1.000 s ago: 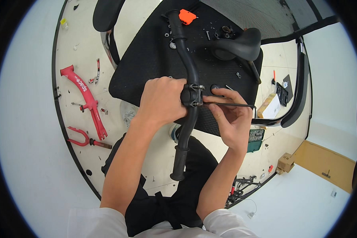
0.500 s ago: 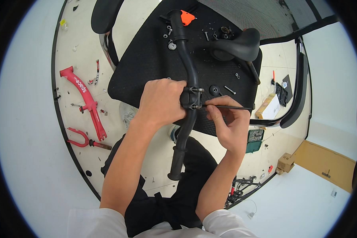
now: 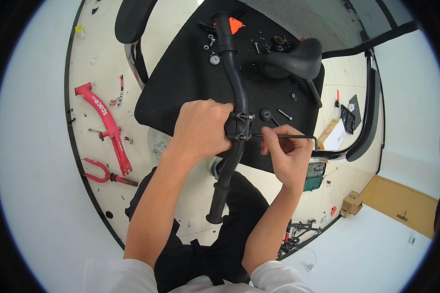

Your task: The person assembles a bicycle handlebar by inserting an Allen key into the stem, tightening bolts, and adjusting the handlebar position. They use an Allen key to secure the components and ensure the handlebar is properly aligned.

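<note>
A black handlebar (image 3: pixel 235 88) with a grip at each end runs lengthwise in front of me, clamped in a black stem (image 3: pixel 236 126) with bolts on its right side. My left hand (image 3: pixel 203 128) is closed round the stem from the left; its fingertips are hidden. In my right hand (image 3: pixel 287 150) a black L-shaped hex key (image 3: pixel 293 136) is pinched between thumb and fingers. The key's long arm points left at the stem's lower bolts, and its short bent end sticks out to the right. Whether the tip sits in a bolt head is too small to tell.
Below the bar is a black chair seat (image 3: pixel 181 93) holding a bicycle saddle (image 3: pixel 298 57), loose bolts and washers, and an orange piece (image 3: pixel 235 25). On the floor lie a pink frame (image 3: pixel 105 117), a pink fork (image 3: pixel 99 171), a green case (image 3: pixel 315 177) and a cardboard box (image 3: pixel 352 201).
My right hand and the hex key have shifted slightly right and down, and the key's bent end has turned into view. The left hand still grips the stem.
</note>
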`<action>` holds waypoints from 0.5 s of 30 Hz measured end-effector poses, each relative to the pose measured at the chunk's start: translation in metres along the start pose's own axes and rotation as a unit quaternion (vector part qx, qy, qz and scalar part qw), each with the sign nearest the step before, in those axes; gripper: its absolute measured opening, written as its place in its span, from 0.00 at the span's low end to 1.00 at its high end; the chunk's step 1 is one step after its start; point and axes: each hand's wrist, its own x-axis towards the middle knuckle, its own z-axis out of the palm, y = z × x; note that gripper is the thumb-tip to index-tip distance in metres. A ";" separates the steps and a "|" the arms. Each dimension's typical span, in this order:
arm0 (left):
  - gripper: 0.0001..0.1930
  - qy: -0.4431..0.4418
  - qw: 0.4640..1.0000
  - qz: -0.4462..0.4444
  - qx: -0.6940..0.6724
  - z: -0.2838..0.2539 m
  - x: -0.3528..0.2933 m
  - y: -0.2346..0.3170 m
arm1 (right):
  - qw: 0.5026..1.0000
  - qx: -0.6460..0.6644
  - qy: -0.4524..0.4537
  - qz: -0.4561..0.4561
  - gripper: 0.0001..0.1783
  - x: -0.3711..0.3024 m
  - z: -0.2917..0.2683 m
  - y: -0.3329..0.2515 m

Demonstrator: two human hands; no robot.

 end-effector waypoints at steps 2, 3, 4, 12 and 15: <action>0.14 0.006 1.000 0.008 0.008 0.001 0.001 -0.001 | 1.000 -0.012 0.005 0.004 0.11 0.001 0.001 0.000; 0.14 0.012 1.000 0.011 0.009 0.002 0.000 -0.001 | 1.000 -0.021 0.007 0.008 0.11 0.001 0.001 0.000; 0.14 0.019 1.000 0.014 0.010 0.003 0.000 -0.002 | 0.999 -0.030 0.010 0.012 0.11 0.002 0.001 0.000; 0.15 0.044 0.998 0.015 0.033 0.006 0.000 0.001 | 0.999 0.003 -0.031 -0.021 0.07 0.003 -0.006 0.005; 0.16 0.035 0.999 0.007 0.022 0.005 0.000 0.000 | 0.997 0.056 -0.032 -0.045 0.05 0.001 -0.003 0.004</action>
